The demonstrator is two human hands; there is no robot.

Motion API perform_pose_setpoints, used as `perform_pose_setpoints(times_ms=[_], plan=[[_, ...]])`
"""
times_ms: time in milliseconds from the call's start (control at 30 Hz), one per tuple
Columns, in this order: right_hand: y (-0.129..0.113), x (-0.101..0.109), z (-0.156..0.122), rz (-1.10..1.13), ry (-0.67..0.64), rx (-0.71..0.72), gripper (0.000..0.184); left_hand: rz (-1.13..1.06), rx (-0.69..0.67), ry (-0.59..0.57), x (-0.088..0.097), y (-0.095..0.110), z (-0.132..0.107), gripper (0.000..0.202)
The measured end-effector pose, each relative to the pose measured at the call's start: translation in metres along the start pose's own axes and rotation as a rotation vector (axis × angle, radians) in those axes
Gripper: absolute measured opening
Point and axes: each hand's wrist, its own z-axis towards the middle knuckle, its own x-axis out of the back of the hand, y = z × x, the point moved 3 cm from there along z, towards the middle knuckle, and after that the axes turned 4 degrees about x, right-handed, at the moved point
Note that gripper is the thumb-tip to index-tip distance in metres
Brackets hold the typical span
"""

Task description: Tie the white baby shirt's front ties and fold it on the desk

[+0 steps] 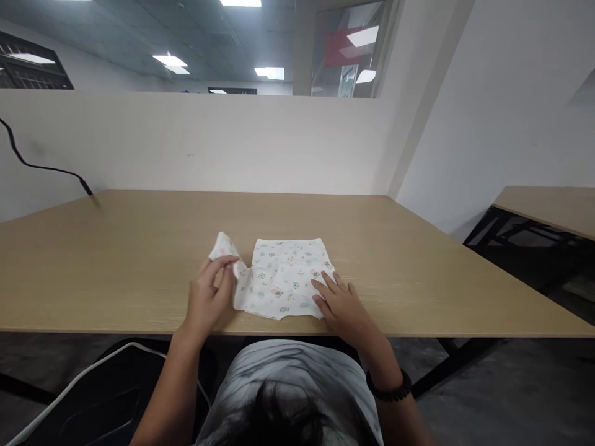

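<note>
A small white baby shirt with a green and pink print lies flat near the front edge of the table. My left hand pinches a sleeve-like part at its left side between thumb and fingers. This part is raised off the table, its tip pointing up and away from me. On the shirt's right side rests my right hand, its fingers spread and lying flat on the fabric. A shallow curved edge of the shirt faces me.
The wooden table reaches back to a low white wall. At the far left a black cable hangs down to the tabletop. Another table with dark legs stands at the right. A dark chair-like object is below, on the left.
</note>
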Motion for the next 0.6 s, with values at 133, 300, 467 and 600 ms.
perform_pose_setpoints(times_ms=[133,300,467,600], plan=[[0.016,-0.005,-0.014,0.019,-0.073,-0.012,0.05,0.061,-0.19,-0.234,-0.031,0.034,-0.006,0.034],[0.021,-0.005,-0.021,0.032,-0.075,0.026,0.052,0.134,-0.409,-0.829,-0.058,0.055,-0.025,0.061],[0.021,0.002,-0.02,0.057,0.028,0.04,0.05,0.249,-0.288,-0.729,-0.042,0.039,-0.03,0.069],[0.007,0.011,-0.004,0.04,0.132,-0.004,0.039,0.348,-0.147,-0.568,-0.022,0.013,-0.03,0.07]])
